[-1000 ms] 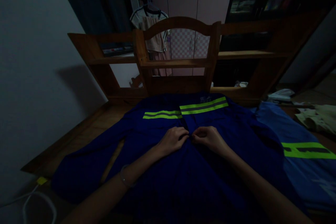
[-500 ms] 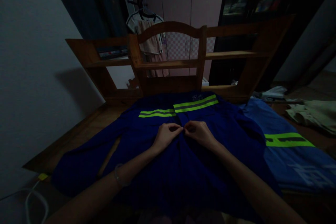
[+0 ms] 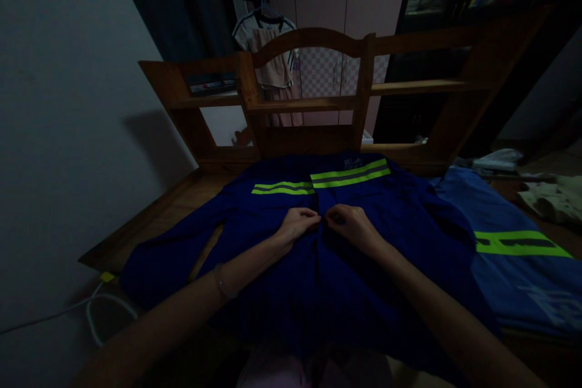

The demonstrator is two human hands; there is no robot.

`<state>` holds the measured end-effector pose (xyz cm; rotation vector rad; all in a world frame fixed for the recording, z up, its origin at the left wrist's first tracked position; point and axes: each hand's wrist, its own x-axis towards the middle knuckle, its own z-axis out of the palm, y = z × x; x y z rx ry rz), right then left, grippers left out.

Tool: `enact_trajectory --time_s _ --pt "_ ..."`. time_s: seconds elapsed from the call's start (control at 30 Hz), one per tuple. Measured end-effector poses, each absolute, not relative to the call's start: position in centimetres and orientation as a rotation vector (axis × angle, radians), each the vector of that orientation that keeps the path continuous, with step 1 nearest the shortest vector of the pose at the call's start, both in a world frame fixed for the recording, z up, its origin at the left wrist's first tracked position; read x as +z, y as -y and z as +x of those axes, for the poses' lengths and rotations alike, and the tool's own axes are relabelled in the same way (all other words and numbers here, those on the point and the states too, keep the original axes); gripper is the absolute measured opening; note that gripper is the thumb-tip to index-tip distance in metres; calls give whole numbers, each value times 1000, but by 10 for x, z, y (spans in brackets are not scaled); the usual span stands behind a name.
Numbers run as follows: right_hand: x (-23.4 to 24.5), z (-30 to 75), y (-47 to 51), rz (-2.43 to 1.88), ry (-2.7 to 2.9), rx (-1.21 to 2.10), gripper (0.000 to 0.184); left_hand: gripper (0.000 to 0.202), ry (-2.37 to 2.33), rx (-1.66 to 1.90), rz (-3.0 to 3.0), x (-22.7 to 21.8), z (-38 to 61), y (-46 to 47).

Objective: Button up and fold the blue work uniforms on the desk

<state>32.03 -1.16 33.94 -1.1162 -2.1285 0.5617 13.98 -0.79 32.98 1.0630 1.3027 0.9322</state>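
A dark blue work jacket [image 3: 291, 279] with yellow-green reflective stripes lies spread flat, front up, on a wooden bed platform [image 3: 173, 209]. Both my hands meet at the middle of its front opening, just below the stripes. My left hand [image 3: 297, 222] has its fingers curled, pinching the left edge of the jacket front. My right hand [image 3: 349, 222] is closed in the same way on the right edge. The fingertips nearly touch each other. What sits between the fingertips is too dark to make out.
A second, lighter blue garment [image 3: 518, 260] with a reflective stripe lies to the right. Pale clothes [image 3: 552, 200] are piled beyond it. A wooden headboard with shelves [image 3: 309, 103] stands behind. A white cable [image 3: 97, 309] lies at the lower left beside the wall.
Both hands have moved a little farther up the jacket front toward the stripes, staying pinched together at the opening. The camera has shifted slightly.
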Motion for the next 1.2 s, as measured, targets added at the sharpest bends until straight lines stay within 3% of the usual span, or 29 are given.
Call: enact_trajectory --time_s 0.23,0.57,0.77,1.03,1.2 --pt "340 325 12 -1129 1990 793 18 21 -1205 915 1096 328 139 7" --pt "332 322 -2 -1199 1473 1414 33 20 -1156 1011 1446 321 138 10" --pt "329 325 -4 -1278 1388 1479 31 33 -1075 954 1477 320 136 14" --pt "334 319 0 -1343 1405 1426 27 12 -1343 1036 1857 318 144 19" --pt "333 319 2 -1325 1388 1360 31 12 -1449 1021 1962 340 138 24"
